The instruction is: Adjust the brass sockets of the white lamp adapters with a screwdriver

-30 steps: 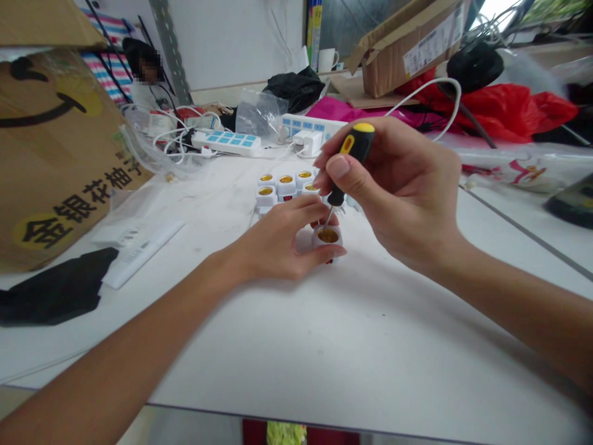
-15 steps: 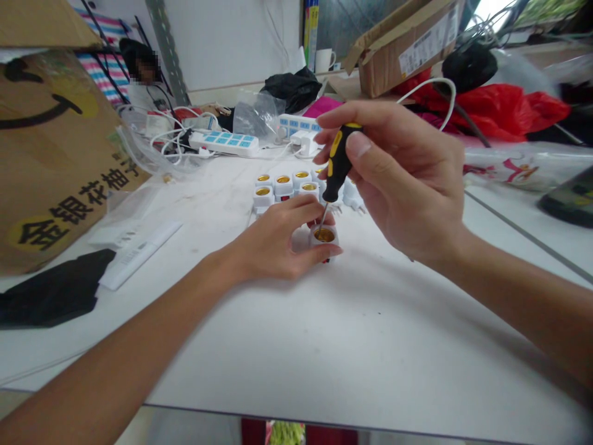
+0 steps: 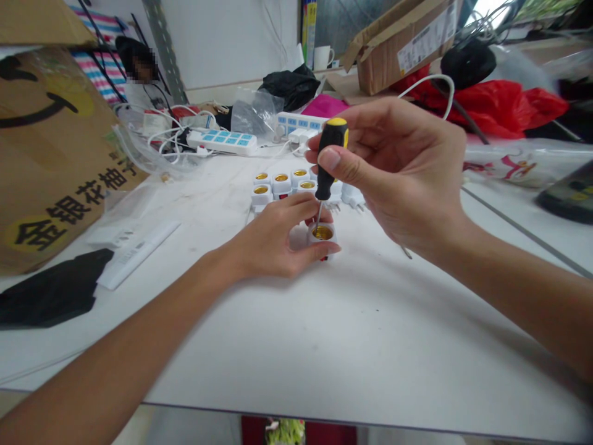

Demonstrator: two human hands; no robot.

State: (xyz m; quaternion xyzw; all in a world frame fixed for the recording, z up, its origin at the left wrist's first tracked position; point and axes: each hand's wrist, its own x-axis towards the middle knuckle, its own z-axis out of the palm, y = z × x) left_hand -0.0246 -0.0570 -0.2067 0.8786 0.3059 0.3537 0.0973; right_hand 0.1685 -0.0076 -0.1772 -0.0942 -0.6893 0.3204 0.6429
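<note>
My left hand [image 3: 282, 238] rests on the white table and grips a small white socket [image 3: 329, 236] with a gold threaded inside. Between the thumb and fingers of my right hand [image 3: 407, 173] is a black and yellow screwdriver [image 3: 325, 162], nearly upright. Its thin shaft reaches down into the socket's opening, where the tip is hidden. Just beyond my left hand stand several more white sockets [image 3: 281, 182] in rows, partly covered by my hands. A thin metal piece [image 3: 406, 252] shows below my right palm.
Power strips [image 3: 222, 141] and tangled cables lie at the back. A printed cardboard box [image 3: 55, 161] stands at the left, near a black cloth [image 3: 55, 289] and a white flat packet [image 3: 139, 254]. Red plastic bags [image 3: 509, 108] and an open carton [image 3: 403, 46] fill the back right. A person [image 3: 139, 62] is far left.
The screwdriver has become more upright, and its handle has shifted slightly left with my right fingertips. My left hand still holds the socket in nearly the same place.
</note>
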